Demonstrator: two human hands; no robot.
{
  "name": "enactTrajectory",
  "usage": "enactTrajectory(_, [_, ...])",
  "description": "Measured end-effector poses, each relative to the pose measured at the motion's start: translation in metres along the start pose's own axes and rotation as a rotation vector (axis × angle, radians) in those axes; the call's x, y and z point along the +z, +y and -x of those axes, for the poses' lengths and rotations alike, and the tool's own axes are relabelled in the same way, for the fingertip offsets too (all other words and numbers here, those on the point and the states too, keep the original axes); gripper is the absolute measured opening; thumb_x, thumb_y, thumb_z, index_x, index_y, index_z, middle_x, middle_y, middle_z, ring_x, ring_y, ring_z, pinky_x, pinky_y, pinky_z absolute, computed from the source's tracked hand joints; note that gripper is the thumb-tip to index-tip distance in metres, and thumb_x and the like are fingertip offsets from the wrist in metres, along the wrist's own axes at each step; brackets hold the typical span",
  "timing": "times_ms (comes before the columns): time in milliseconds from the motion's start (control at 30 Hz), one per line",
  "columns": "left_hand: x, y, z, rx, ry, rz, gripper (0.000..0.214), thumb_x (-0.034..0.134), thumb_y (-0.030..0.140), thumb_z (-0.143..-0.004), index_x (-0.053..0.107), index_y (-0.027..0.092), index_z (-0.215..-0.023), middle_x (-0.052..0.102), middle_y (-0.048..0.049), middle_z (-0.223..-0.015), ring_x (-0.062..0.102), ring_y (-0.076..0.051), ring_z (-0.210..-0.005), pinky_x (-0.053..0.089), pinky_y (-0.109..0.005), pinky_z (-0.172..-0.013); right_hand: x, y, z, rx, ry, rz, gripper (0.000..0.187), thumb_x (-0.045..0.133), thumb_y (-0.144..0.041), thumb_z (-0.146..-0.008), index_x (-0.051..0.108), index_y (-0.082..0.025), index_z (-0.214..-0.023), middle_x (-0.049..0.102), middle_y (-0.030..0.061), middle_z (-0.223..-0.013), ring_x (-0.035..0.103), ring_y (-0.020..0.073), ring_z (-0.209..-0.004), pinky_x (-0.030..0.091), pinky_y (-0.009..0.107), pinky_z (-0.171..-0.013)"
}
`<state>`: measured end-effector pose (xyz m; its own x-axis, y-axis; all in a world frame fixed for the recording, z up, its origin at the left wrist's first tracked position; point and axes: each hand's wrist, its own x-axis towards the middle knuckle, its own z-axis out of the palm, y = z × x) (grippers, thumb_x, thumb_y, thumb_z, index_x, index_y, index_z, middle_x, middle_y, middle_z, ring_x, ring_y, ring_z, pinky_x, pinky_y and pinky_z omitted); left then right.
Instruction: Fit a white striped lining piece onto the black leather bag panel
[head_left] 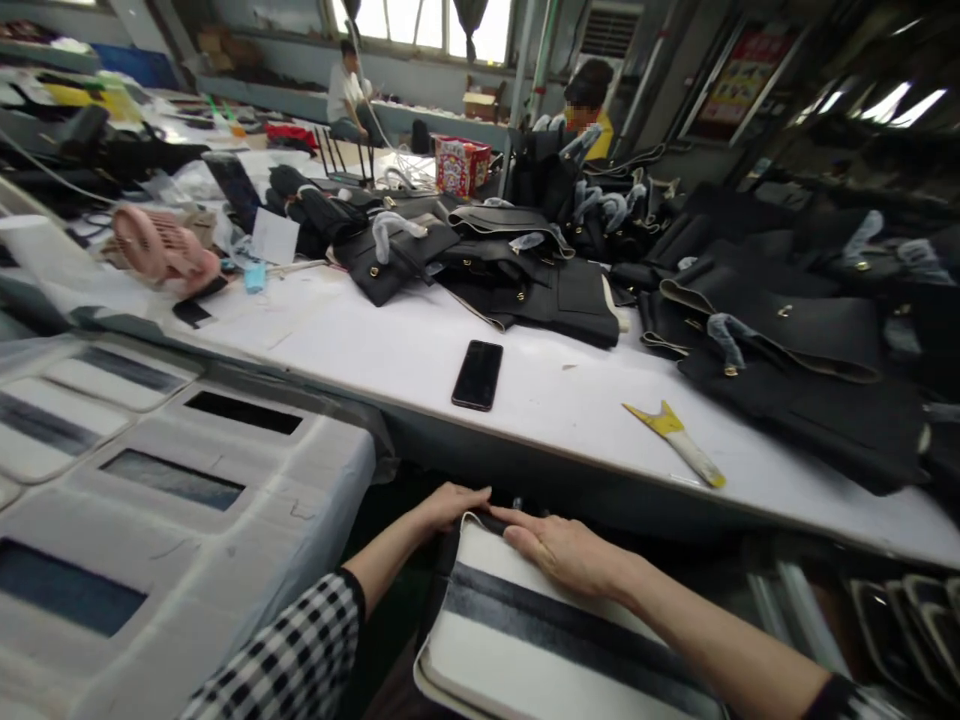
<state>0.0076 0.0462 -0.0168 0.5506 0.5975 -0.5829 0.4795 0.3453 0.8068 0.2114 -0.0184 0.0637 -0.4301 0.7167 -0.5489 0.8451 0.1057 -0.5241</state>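
Note:
Low in the middle, a white bag piece [517, 640] with a broad dark stripe lies in front of me, black material along its left side and far edge. At its far left corner my left hand [450, 505] is closed on the edge, its fingertips meeting those of the other hand. My right hand [562, 550] reaches across the white face and grips the far edge, its thumb on the white side. The fingers' undersides are hidden.
Beyond is a white worktable [360, 340] with a phone [478, 375], a yellow-ended scraper-like tool [675, 443], black bags [540, 285] and a pink fan [161, 245]. A cloth-covered stand [285, 470] with striped panels [67, 420] is on the left. Two people sit farther back.

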Motion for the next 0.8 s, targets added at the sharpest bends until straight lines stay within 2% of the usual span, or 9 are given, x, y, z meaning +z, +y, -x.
enactTrajectory(67, [-0.012, 0.022, 0.008, 0.026, -0.082, -0.015, 0.07, 0.053, 0.075, -0.077, 0.072, 0.014, -0.107, 0.07, -0.0079, -0.092, 0.061, -0.021, -0.085, 0.043, -0.027, -0.068, -0.002, 0.013, 0.014, 0.031, -0.01, -0.038, 0.054, 0.021, -0.057, -0.099, 0.035, -0.037, -0.148, 0.059, 0.0116, -0.131, 0.058, 0.0366, -0.115, 0.041, 0.055, -0.096])
enactTrajectory(133, [-0.018, 0.041, 0.015, 0.052, -0.185, -0.05, 0.06, 0.07, 0.065, -0.069, 0.075, 0.015, -0.1, 0.069, -0.0049, -0.08, 0.057, -0.016, -0.073, 0.041, -0.025, -0.065, -0.004, 0.025, 0.028, 0.043, -0.031, -0.094, 0.056, 0.024, -0.058, -0.098, 0.036, -0.035, -0.147, 0.061, 0.0124, -0.129, 0.059, 0.0347, -0.115, 0.041, 0.051, -0.097])
enactTrajectory(200, [-0.02, 0.055, 0.018, 0.059, -0.27, -0.099, 0.051, 0.081, 0.053, -0.06, 0.078, 0.016, -0.095, 0.066, -0.0019, -0.069, 0.052, -0.013, -0.064, 0.041, -0.024, -0.063, -0.007, 0.036, 0.041, 0.048, -0.057, -0.144, 0.056, 0.026, -0.059, -0.098, 0.037, -0.034, -0.147, 0.062, 0.0119, -0.127, 0.06, 0.0321, -0.114, 0.041, 0.048, -0.098])
enactTrajectory(267, [-0.019, 0.063, 0.018, 0.045, -0.318, -0.152, 0.048, 0.082, 0.049, -0.059, 0.078, 0.016, -0.094, 0.064, -0.0005, -0.065, 0.05, -0.012, -0.061, 0.04, -0.024, -0.06, -0.01, 0.049, 0.055, 0.064, -0.077, -0.175, 0.055, 0.027, -0.06, -0.098, 0.037, -0.037, -0.147, 0.061, 0.0094, -0.13, 0.058, 0.0306, -0.117, 0.041, 0.047, -0.099])
enactTrajectory(433, [-0.021, 0.069, 0.013, -0.027, -0.365, -0.293, 0.047, 0.08, 0.051, -0.058, 0.079, 0.016, -0.089, 0.063, -0.0018, -0.065, 0.049, -0.013, -0.057, 0.039, -0.023, -0.051, -0.014, 0.087, 0.093, 0.095, -0.157, -0.219, 0.056, 0.033, -0.06, -0.097, 0.034, -0.037, -0.148, 0.05, 0.0052, -0.142, 0.051, 0.0308, -0.125, 0.037, 0.047, -0.105])
enactTrajectory(567, [-0.025, 0.072, 0.012, -0.066, -0.402, -0.354, 0.042, 0.076, 0.052, -0.062, 0.079, 0.015, -0.083, 0.06, -0.0009, -0.062, 0.048, -0.013, -0.056, 0.04, -0.022, -0.051, -0.017, 0.108, 0.114, 0.091, -0.157, -0.296, 0.052, 0.034, -0.055, -0.099, 0.039, -0.034, -0.146, 0.049, 0.0036, -0.144, 0.049, 0.0284, -0.128, 0.035, 0.044, -0.109])
enactTrajectory(700, [-0.021, 0.079, 0.013, 0.03, -0.364, -0.456, 0.032, 0.071, 0.048, -0.071, 0.078, 0.017, -0.076, 0.059, 0.0019, -0.059, 0.044, -0.011, -0.055, 0.034, -0.02, -0.051, -0.017, 0.111, 0.115, 0.119, -0.116, -0.267, 0.051, 0.036, -0.056, -0.097, 0.043, -0.036, -0.144, 0.056, 0.0066, -0.136, 0.055, 0.0329, -0.12, 0.04, 0.051, -0.102])
enactTrajectory(800, [-0.013, 0.087, 0.013, 0.074, -0.343, -0.534, 0.028, 0.069, 0.046, -0.074, 0.078, 0.02, -0.076, 0.065, 0.0029, -0.064, 0.05, -0.012, -0.058, 0.036, -0.02, -0.053, -0.015, 0.104, 0.107, 0.128, -0.084, -0.187, 0.051, 0.034, -0.056, -0.097, 0.043, -0.037, -0.143, 0.062, 0.0088, -0.128, 0.06, 0.0344, -0.114, 0.044, 0.053, -0.095])
